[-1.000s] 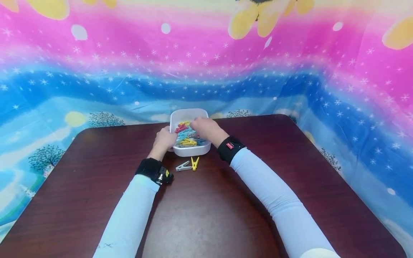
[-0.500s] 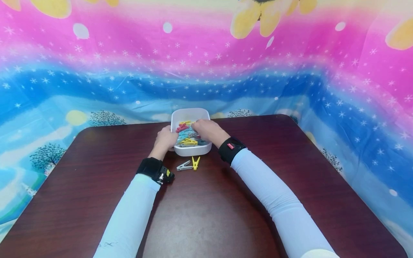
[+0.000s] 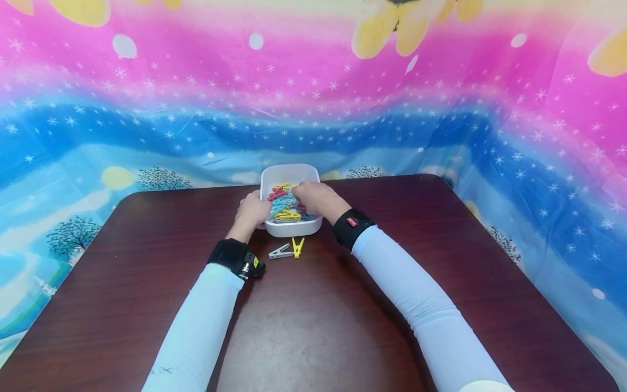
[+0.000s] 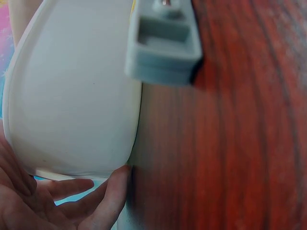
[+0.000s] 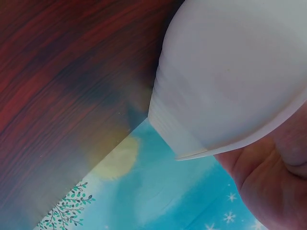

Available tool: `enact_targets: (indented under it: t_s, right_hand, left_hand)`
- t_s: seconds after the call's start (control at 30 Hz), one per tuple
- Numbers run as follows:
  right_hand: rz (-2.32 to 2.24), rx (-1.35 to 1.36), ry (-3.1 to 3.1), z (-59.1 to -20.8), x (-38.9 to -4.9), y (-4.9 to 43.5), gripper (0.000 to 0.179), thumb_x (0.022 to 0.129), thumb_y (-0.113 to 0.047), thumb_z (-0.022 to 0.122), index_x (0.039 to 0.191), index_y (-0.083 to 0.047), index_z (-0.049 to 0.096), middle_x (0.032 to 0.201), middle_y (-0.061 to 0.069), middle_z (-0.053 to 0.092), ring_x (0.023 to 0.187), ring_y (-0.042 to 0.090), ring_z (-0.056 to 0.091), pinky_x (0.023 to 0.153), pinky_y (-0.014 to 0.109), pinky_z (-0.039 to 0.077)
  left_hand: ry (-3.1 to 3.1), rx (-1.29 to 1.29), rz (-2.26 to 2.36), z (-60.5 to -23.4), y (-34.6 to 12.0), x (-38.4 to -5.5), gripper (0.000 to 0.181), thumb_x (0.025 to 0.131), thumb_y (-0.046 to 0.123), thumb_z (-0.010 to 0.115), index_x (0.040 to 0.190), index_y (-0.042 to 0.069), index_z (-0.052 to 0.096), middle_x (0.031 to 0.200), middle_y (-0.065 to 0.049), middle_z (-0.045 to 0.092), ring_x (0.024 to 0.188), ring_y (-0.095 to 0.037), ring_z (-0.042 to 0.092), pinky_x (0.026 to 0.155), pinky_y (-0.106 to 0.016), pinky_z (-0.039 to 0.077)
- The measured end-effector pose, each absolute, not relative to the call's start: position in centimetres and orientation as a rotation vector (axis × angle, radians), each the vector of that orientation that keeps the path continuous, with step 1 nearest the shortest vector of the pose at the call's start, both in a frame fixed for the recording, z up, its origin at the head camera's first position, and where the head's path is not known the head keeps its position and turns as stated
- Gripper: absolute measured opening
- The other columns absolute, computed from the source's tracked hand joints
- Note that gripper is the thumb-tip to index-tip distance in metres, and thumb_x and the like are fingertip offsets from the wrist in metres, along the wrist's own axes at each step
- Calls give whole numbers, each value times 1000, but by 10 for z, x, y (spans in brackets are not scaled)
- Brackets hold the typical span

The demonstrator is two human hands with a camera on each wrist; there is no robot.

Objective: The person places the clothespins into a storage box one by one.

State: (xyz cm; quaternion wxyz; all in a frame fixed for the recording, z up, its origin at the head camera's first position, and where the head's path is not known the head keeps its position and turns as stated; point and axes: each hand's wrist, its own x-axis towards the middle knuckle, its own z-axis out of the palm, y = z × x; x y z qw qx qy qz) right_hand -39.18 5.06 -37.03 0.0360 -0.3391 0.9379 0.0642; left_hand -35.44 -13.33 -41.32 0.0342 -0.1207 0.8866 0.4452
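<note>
A white plastic box (image 3: 293,229) at the table's far side holds several clothespins, yellow, red, light blue and grey. My left hand (image 3: 252,210) grips its left side, thumb at the rim. In the left wrist view, the fingers (image 4: 112,194) lie against the outside of the box wall (image 4: 72,100). Over the right rim, my right hand (image 3: 320,198) reaches inside among the clothespins. Its fingertips are hidden, and the right wrist view shows only the palm (image 5: 268,184) behind the box wall (image 5: 230,72).
On the table (image 3: 313,316), in front of the box, lie a grey clothespin (image 3: 280,252) and a yellow clothespin (image 3: 297,247), side by side. A patterned cloth (image 3: 303,125) hangs right behind the table's far edge.
Inside the box, my right hand has shifted slightly. The left hand keeps its grip and the two clothespins on the table stay put; the whole view has drifted a little.
</note>
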Motion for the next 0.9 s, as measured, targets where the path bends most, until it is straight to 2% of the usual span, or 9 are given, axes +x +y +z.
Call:
enact_targets:
  t_s: [0.13, 0.37, 0.63, 0.8, 0.9]
  right_hand:
    - [170, -1025, 2865, -368, -392, 51, 24, 93, -7, 70, 117, -11, 66, 111, 7, 65, 94, 20, 59, 85, 37, 55]
    - [107, -981, 2888, -360, -388, 57, 43, 89, -15, 78, 130, -14, 64, 122, 8, 60, 95, 21, 59, 85, 39, 56]
    - [-67, -1059, 2975, -336, -367, 68, 43, 86, -28, 83, 123, -16, 65, 118, 5, 60, 100, 19, 59, 87, 37, 55]
    - [-125, -1235, 2946, -326, -336, 73, 42, 87, -24, 81, 125, -15, 65, 119, 5, 61, 99, 18, 59, 86, 35, 56]
    - [-128, -1441, 2856, -327, -319, 72, 42, 88, -20, 79, 127, -13, 65, 123, 5, 62, 107, 18, 60, 94, 34, 55]
  left_hand:
    - [2723, -362, 1368, -413, -133, -353, 50, 102, 22, 51, 151, 10, 42, 122, -20, 61, 100, -33, 67, 61, -37, 63]
    - [2708, -358, 1374, -412, -133, -353, 50, 102, 22, 52, 150, 9, 43, 123, -20, 61, 102, -33, 67, 61, -37, 63]
    - [2699, -363, 1393, -413, -133, -353, 49, 102, 23, 54, 148, 10, 44, 122, -19, 61, 103, -33, 67, 65, -39, 63]
    - [2717, -340, 1389, -413, -134, -352, 47, 101, 21, 54, 146, 8, 45, 121, -19, 62, 100, -33, 67, 64, -38, 63]
    - [2735, -317, 1379, -411, -135, -351, 45, 101, 20, 53, 143, 7, 48, 119, -19, 63, 98, -33, 68, 62, -37, 63]
